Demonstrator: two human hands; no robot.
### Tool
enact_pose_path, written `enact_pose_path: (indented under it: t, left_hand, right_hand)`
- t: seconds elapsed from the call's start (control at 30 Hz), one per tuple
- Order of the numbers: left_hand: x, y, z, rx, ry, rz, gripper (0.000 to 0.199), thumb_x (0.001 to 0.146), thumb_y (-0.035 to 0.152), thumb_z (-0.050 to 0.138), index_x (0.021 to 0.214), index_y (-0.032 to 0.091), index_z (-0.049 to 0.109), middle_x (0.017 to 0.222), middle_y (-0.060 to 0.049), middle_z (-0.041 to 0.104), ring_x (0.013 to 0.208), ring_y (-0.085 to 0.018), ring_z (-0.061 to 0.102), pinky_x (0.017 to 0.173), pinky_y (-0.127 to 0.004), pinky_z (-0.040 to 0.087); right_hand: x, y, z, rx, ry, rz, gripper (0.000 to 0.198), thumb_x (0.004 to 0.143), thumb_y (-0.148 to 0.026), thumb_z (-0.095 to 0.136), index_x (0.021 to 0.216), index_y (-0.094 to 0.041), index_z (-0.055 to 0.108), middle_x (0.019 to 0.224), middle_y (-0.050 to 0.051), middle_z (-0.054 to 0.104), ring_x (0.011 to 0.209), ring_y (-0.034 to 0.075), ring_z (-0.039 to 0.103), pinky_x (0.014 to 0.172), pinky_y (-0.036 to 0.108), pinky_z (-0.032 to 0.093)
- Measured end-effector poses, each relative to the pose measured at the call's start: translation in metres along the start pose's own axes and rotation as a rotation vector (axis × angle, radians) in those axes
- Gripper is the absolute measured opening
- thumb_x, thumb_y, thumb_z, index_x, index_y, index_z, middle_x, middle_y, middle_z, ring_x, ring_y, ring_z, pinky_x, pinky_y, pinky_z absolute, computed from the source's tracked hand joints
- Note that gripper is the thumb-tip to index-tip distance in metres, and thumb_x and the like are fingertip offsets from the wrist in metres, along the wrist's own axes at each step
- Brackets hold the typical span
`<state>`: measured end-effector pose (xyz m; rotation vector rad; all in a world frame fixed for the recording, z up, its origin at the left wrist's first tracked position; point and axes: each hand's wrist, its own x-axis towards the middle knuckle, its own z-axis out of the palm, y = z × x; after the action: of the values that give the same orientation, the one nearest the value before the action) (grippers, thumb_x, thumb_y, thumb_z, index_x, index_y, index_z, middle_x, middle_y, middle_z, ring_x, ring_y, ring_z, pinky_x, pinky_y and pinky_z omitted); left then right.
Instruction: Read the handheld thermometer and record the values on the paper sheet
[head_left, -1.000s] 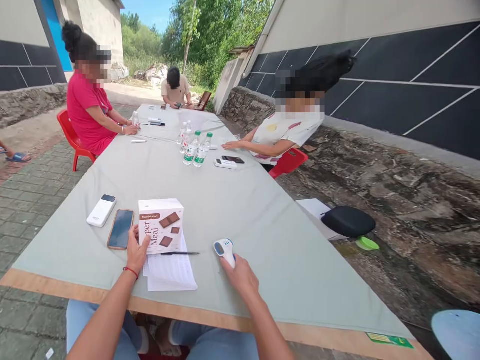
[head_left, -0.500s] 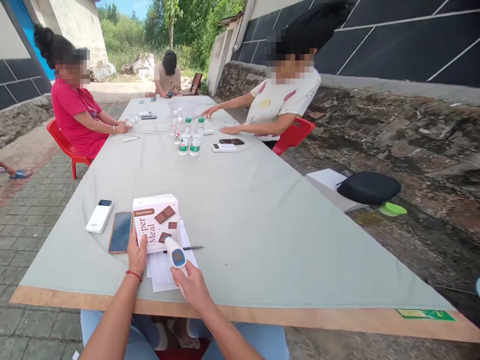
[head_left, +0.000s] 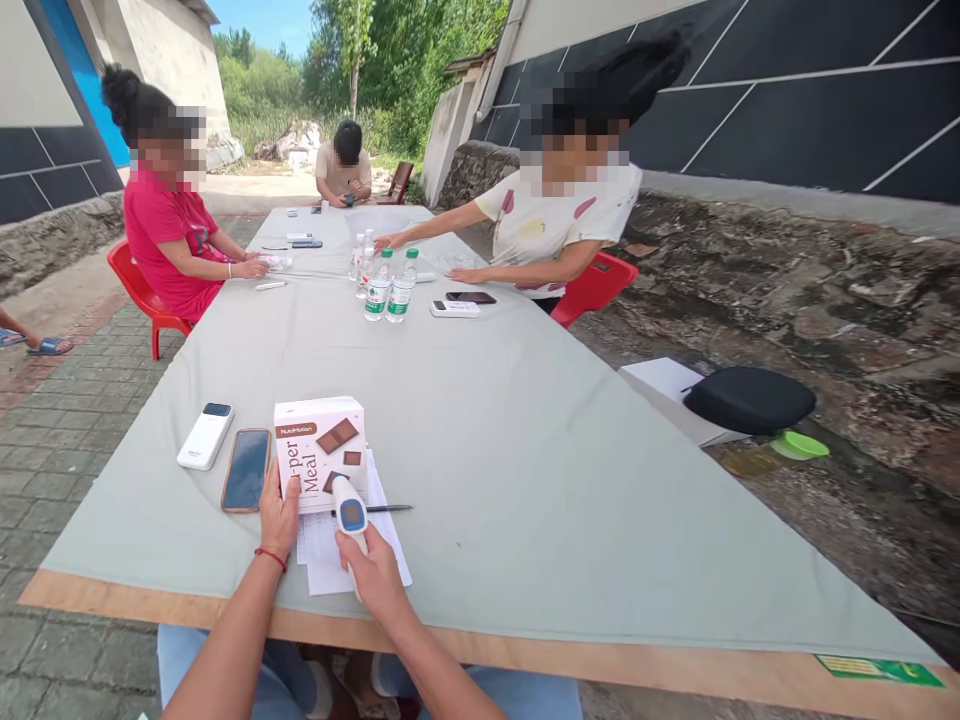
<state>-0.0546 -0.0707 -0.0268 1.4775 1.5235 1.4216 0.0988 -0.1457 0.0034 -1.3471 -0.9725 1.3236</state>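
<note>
My left hand (head_left: 280,512) grips the lower left edge of a white box (head_left: 330,425) printed with chocolate pieces and stands it upright on the table. In my right hand (head_left: 376,575) is a white and blue infrared thermometer (head_left: 352,514), its head close in front of the box's lower right part. Whether the two touch I cannot tell. Beneath them lie printed paper sheets (head_left: 386,560) and a dark pen (head_left: 394,508). Left of the box are a smartphone (head_left: 246,470) in a brown case and a white power bank (head_left: 204,440).
Several water bottles (head_left: 388,290) stand mid-table, with a phone (head_left: 471,297) and a white device (head_left: 455,309) beside them. People sit at the left, right and far end of the covered table (head_left: 562,480). A black cushion-like item (head_left: 750,398) lies off the right side.
The view has shifted slightly. My right hand and the thermometer have moved a little left relative to the box. The person on the right reaches one arm farther toward the bottles.
</note>
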Motion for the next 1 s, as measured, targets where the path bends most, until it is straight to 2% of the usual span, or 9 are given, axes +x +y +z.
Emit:
enact_pose_path:
  t: [0.27, 0.6, 0.87, 1.0]
  left_hand:
    - [-0.001, -0.001, 0.002, 0.062, 0.027, 0.015, 0.059, 0.09, 0.052, 0.049, 0.138, 0.019, 0.048, 0.143, -0.012, 0.049, 0.135, -0.028, 0.041, 0.116, -0.044, 0.027]
    - [-0.002, 0.002, 0.003, 0.077, 0.022, 0.037, 0.058, 0.091, 0.052, 0.047, 0.137, 0.017, 0.048, 0.139, -0.013, 0.053, 0.134, -0.028, 0.043, 0.114, -0.044, 0.029]
    - [-0.002, 0.001, 0.002, 0.082, 0.028, 0.028, 0.057, 0.089, 0.052, 0.048, 0.136, 0.018, 0.049, 0.143, -0.013, 0.049, 0.136, -0.029, 0.04, 0.116, -0.046, 0.027]
    - [-0.001, -0.001, 0.002, 0.06, 0.036, 0.022, 0.059, 0.089, 0.055, 0.048, 0.135, 0.019, 0.05, 0.141, -0.012, 0.051, 0.134, -0.029, 0.042, 0.115, -0.046, 0.028]
  right_hand:
    - [-0.002, -0.009, 0.001, -0.057, -0.002, 0.055, 0.033, 0.071, -0.054, 0.056, 0.071, -0.021, 0.054, 0.052, -0.003, 0.052, 0.052, 0.016, 0.05, 0.054, 0.028, 0.04]
    - [-0.002, -0.002, 0.0, -0.074, 0.003, 0.036, 0.03, 0.075, -0.05, 0.056, 0.069, -0.021, 0.053, 0.053, -0.003, 0.053, 0.054, 0.015, 0.05, 0.056, 0.028, 0.04]
    - [0.0, 0.003, 0.003, -0.034, 0.01, 0.033, 0.029, 0.073, -0.05, 0.058, 0.072, -0.021, 0.053, 0.054, -0.004, 0.054, 0.054, 0.015, 0.051, 0.057, 0.028, 0.041]
    - [-0.001, -0.003, 0.004, -0.003, -0.015, 0.049, 0.032, 0.072, -0.052, 0.058, 0.069, -0.022, 0.051, 0.052, -0.004, 0.051, 0.052, 0.015, 0.048, 0.055, 0.028, 0.04]
